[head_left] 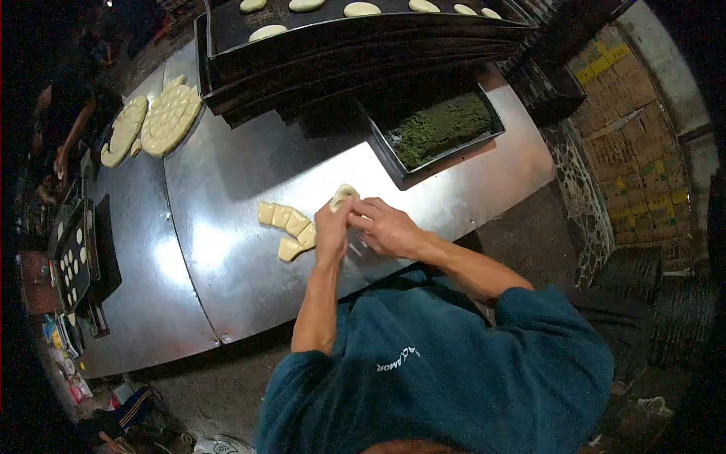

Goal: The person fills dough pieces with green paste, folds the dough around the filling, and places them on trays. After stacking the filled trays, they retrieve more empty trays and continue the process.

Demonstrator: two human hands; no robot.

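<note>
My left hand (332, 230) is closed round a small piece of pale dough (345, 191), held just above the metal table near its front edge. My right hand (387, 228) meets it from the right, its fingers bent and pinching at the same piece; the exact contact is partly hidden. Beside my left wrist lies a curved row of cut dough pieces (286, 219), with one more piece (290, 248) at its lower end. Beyond my hands, a rectangular metal tray (456, 157) holds crumbly green filling (439, 132).
Stacked dark baking trays (340, 64) stand at the far side, flat dough rounds (362, 9) on top. Coiled dough (171, 121) lies at the far left. Another tray of rounds (73, 261) sits at the left edge, near another person's arm (72, 144). Cardboard (628, 136) stands right.
</note>
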